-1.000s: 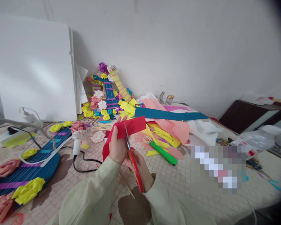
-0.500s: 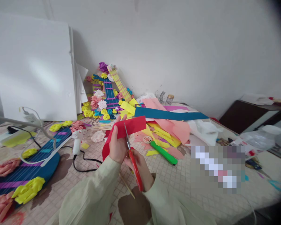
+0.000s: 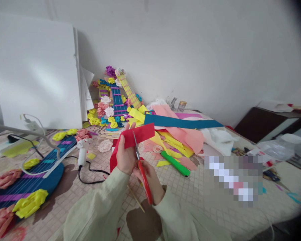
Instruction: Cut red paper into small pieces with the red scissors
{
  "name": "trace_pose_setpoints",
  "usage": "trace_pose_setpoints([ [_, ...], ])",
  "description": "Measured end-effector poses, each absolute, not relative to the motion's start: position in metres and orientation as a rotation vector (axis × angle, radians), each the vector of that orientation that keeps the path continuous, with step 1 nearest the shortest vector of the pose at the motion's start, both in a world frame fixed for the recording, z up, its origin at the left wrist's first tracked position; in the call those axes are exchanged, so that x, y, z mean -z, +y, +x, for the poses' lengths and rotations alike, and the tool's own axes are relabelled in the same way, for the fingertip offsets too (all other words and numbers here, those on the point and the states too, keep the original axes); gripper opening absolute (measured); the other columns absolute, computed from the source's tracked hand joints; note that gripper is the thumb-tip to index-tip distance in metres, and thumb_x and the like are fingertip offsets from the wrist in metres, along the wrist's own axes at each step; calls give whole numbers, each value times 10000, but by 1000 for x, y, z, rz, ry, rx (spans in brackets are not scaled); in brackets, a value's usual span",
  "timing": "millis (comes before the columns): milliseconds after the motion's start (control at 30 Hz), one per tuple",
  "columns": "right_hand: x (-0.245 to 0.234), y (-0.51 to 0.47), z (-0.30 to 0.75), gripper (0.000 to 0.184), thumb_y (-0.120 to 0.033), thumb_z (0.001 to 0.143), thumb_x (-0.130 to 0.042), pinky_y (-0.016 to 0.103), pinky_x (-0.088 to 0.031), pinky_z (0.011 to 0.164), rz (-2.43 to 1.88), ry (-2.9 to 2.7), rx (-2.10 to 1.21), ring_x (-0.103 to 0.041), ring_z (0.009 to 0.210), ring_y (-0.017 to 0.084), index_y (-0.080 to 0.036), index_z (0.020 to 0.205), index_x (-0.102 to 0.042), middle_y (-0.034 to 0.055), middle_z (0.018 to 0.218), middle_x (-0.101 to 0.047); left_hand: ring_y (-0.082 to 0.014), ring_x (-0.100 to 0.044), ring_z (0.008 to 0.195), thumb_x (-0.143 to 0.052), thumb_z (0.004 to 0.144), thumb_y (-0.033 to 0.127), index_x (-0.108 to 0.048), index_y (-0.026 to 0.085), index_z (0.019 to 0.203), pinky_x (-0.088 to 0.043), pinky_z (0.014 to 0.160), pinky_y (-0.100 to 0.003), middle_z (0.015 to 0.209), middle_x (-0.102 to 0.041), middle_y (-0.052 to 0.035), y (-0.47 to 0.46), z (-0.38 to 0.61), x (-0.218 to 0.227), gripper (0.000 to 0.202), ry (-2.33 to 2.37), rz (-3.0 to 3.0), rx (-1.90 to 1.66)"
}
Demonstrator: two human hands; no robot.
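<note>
A strip of red crepe paper (image 3: pixel 142 133) is gripped in my left hand (image 3: pixel 124 155), thumb on top, with part of it hanging down behind the wrist. My right hand (image 3: pixel 149 179) is wrapped round red-handled scissors (image 3: pixel 145 182). Their metal blades lie across the red strip near my left fingers, and the tip reaches close to the strip's upper edge. Whether the blades are fully closed cannot be made out. Beyond the hands lie a green rolled paper (image 3: pixel 175 164) and yellow paper strips (image 3: pixel 177 144).
A blue paper-covered guitar shape (image 3: pixel 50 177) with paper flowers lies at left, beside a white glue gun (image 3: pixel 82 154) and its black cord. More decorated guitars (image 3: pixel 119 97) lean on the wall. A long blue strip (image 3: pixel 183 122) crosses pink paper. A plastic bottle (image 3: pixel 276 149) is at right.
The free right end of the red strip has shifted slightly left and up. Both hands and the scissors stay in nearly the same place.
</note>
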State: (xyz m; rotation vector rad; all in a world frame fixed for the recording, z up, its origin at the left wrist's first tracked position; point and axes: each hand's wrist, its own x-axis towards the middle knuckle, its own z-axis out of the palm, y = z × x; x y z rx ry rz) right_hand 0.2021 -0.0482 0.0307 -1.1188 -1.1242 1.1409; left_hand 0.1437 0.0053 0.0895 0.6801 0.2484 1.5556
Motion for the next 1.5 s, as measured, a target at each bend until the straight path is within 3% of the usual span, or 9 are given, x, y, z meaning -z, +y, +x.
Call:
trace_pose_setpoints([
  [267,-31,-47,203,252,-416,683,-615,236,-336,482,-1164,-1181,-1068,-424,538,118,-198,680,-487,-46,522,-419,-250,-390,1289,-426,867,455,-467,242,1296,-272,1087,-424,1396,-446,-81,6,143,-90,481,276,700,-1559],
  [800,-29,-46,203,310,-446,646,-641,232,-254,442,-1150,-1139,-1178,-320,466,88,-204,690,-453,-75,492,-366,-252,-395,1285,-417,875,432,-506,226,1263,-280,1082,-433,1371,-476,-83,9,143,-89,449,286,693,-1561],
  [1000,-27,-45,202,300,-444,644,-642,231,-280,446,-1155,-1144,-1181,-347,468,97,-202,694,-471,-77,465,-361,-260,-388,1289,-421,871,442,-497,237,1272,-279,1079,-447,1381,-465,-82,10,142,-87,457,279,706,-1558],
  [1233,-27,-45,200,306,-440,625,-659,248,-357,548,-1118,-1102,-1132,-434,576,118,-188,666,-490,-33,573,-458,-254,-386,1291,-413,870,433,-481,253,1286,-275,1083,-441,1382,-465,-65,9,140,-87,458,250,724,-1543],
  [1500,-30,-47,201,312,-460,645,-638,231,-287,450,-1164,-1128,-1167,-357,484,99,-194,699,-484,-64,488,-379,-252,-400,1283,-401,872,429,-491,263,1275,-290,1076,-439,1366,-486,-53,8,139,-88,445,254,713,-1531],
])
